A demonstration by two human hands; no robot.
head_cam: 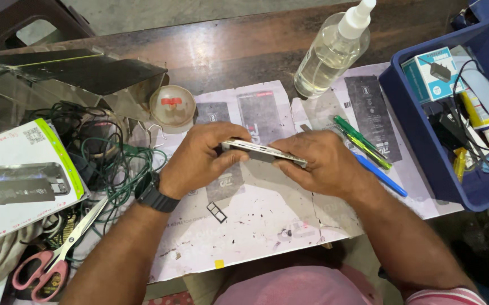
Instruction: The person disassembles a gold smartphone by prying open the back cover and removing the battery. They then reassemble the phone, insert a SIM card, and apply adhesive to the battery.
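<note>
Worn wood shows at the far edge of the bench; nearer, a pale paper mat (267,226) covers it, printed with dark rectangular outlines. Over the middle of the mat, a slim silver phone (264,151) is held edge-up between both hands. The left hand (199,158) is clenched around its left end, the right hand (320,164) pinches its right end, thumb under the edge. The phone looks closed and whole (no seam is lifted that I can see), while a small black card tray (216,212) already lies out on the mat just near of the hands, so I judge the work barely begun.

Outward: green and blue pens (368,149) lie right of the hands, a clear spray bottle (332,51) stands far right. A blue bin (425,130) at the right holds a small teal-and-white box (432,73) and cables. At the left, a flat white box (18,181) with a lime stripe pictures a phone; pink-handled scissors (58,257) lie near it, beside tangled green wire (120,164).
</note>
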